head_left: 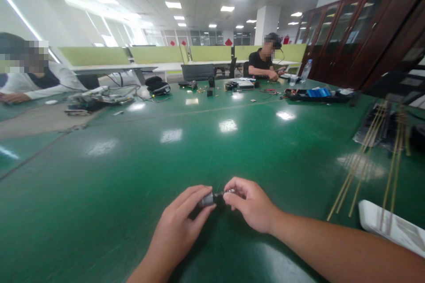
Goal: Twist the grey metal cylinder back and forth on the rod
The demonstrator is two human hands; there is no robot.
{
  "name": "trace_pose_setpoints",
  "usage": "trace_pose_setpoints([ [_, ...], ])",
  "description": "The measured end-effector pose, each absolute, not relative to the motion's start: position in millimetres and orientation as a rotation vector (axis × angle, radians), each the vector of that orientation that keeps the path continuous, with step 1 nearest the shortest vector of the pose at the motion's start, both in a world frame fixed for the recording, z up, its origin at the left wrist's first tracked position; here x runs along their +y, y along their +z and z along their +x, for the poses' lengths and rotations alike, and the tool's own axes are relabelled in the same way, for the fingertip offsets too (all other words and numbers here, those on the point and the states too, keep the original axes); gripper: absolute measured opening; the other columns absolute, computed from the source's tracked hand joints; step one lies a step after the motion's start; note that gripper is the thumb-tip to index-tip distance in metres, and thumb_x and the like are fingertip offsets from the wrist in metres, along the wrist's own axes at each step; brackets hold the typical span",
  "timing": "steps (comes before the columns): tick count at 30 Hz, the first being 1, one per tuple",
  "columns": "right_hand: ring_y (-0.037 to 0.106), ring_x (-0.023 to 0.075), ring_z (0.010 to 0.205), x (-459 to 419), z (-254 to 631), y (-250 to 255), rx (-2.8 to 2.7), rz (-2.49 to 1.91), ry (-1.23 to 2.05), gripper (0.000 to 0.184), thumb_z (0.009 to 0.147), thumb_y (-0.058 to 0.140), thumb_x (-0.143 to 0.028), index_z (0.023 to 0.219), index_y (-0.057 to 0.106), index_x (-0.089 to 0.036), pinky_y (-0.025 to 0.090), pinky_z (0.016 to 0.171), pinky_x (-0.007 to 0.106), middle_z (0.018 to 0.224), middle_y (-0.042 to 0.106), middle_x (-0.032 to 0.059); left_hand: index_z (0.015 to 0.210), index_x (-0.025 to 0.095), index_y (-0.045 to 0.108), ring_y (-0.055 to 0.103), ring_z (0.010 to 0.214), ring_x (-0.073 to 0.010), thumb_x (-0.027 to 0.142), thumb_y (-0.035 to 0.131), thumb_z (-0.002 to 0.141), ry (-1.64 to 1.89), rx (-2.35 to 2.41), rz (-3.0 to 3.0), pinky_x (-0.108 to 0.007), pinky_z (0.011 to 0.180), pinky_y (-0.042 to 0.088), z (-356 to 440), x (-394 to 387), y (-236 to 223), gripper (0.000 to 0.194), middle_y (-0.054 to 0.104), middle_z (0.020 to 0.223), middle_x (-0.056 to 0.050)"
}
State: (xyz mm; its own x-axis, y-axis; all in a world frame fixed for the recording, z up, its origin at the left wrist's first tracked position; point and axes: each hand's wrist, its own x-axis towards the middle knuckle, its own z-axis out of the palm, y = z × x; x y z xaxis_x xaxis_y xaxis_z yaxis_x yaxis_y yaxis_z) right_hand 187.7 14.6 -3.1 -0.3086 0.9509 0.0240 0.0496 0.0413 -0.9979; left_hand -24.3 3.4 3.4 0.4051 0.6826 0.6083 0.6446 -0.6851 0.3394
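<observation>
Low over the near edge of the green table (139,172), my two hands meet on a small dark cylindrical metal part (208,199) with a thin shiny shaft (222,194) sticking out to the right. My left hand (181,223) pinches the cylinder's body between thumb and fingers. My right hand (247,203) is closed in a pinch on the tip of the shaft. What exactly the part is I cannot make out.
Several thin yellowish rods (361,163) lie on the table at the right, over a white tray (392,225) and a dark tray (372,126). A person in black (262,64) works at the far end; another in white (29,79) sits at the left. Tools and a blue box (318,92) lie across the far side.
</observation>
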Motion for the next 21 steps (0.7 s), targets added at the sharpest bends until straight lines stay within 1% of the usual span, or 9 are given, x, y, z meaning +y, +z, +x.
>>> trace_pose_setpoints([
  [5,0.051,0.011,0.059,14.5,187.8,-2.9,-1.498,-1.055,1.377,0.005,0.085,0.06,-0.023,0.085,0.059,-0.018,0.041,0.061,0.024,0.064,0.053,-0.0041,0.12,0.023,0.061,0.065,0.102,-0.0177,0.028,0.06,0.095,1.153,1.236,2.59,-0.026,0.091,0.055,-26.6,4.1,0.2,0.026,0.065,0.113,-0.005],
  [10,0.053,0.011,0.06,14.7,187.4,-3.3,-1.489,-1.058,1.381,0.007,0.086,0.059,-0.025,0.085,0.06,-0.018,0.043,0.062,0.024,0.068,0.057,-0.0025,0.12,0.023,0.062,0.065,0.102,-0.0186,0.028,0.06,0.095,1.158,1.258,2.591,-0.027,0.091,0.055,-27.2,4.4,-0.3,0.026,0.065,0.114,-0.005],
  [17,0.055,0.0114,0.061,16.1,187.7,-5.6,-1.473,-1.059,1.395,0.009,0.088,0.059,-0.026,0.087,0.06,-0.018,0.045,0.063,0.024,0.071,0.06,-0.0013,0.119,0.024,0.062,0.065,0.101,-0.0163,0.029,0.06,0.094,1.186,1.254,2.59,-0.024,0.09,0.055,-26.0,4.5,2.9,0.025,0.066,0.112,-0.003],
  [21,0.054,0.0115,0.062,16.1,187.5,-6.1,-1.459,-1.049,1.398,0.011,0.088,0.059,-0.028,0.086,0.059,-0.017,0.044,0.062,0.024,0.07,0.059,-0.0015,0.118,0.022,0.064,0.066,0.099,-0.0186,0.029,0.06,0.094,1.19,1.254,2.581,-0.026,0.088,0.057,-26.4,4.4,3.9,0.025,0.067,0.11,-0.005],
])
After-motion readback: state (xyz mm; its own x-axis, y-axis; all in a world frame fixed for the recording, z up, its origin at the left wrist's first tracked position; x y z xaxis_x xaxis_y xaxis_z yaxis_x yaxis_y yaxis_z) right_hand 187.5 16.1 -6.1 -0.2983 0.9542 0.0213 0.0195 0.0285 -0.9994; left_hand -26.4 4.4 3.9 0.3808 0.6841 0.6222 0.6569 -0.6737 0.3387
